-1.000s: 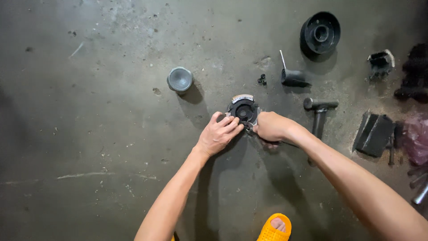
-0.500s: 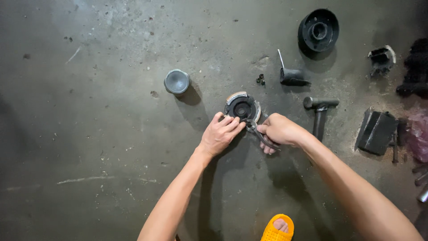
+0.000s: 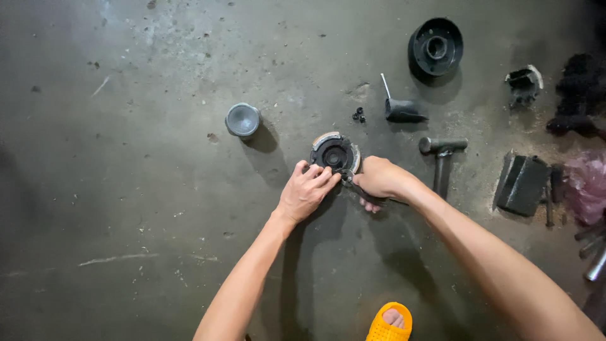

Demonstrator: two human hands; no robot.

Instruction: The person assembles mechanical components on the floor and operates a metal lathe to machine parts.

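A round black machine part [image 3: 333, 152] with a pale rim lies on the stained concrete floor [image 3: 126, 189]. My left hand [image 3: 306, 192] rests on its near edge, fingers pressing the rim. My right hand [image 3: 377, 180] is closed around the handles of dark pliers [image 3: 360, 189], whose jaws meet the part's lower right edge. Both forearms reach in from the bottom of the view.
A small grey cup-like cap [image 3: 242, 119] sits to the left. Farther off lie two tiny nuts [image 3: 359, 114], a black piece with a thin rod [image 3: 401, 110], a large black drum [image 3: 435, 46], a hammer [image 3: 443, 151], a black block [image 3: 521, 183] and dark parts at the right edge. An orange sandal [image 3: 390, 322] shows below.
My right hand has drawn back slightly to the right of the round part, and the pliers now show beneath it. My left hand stays on the part's near rim.
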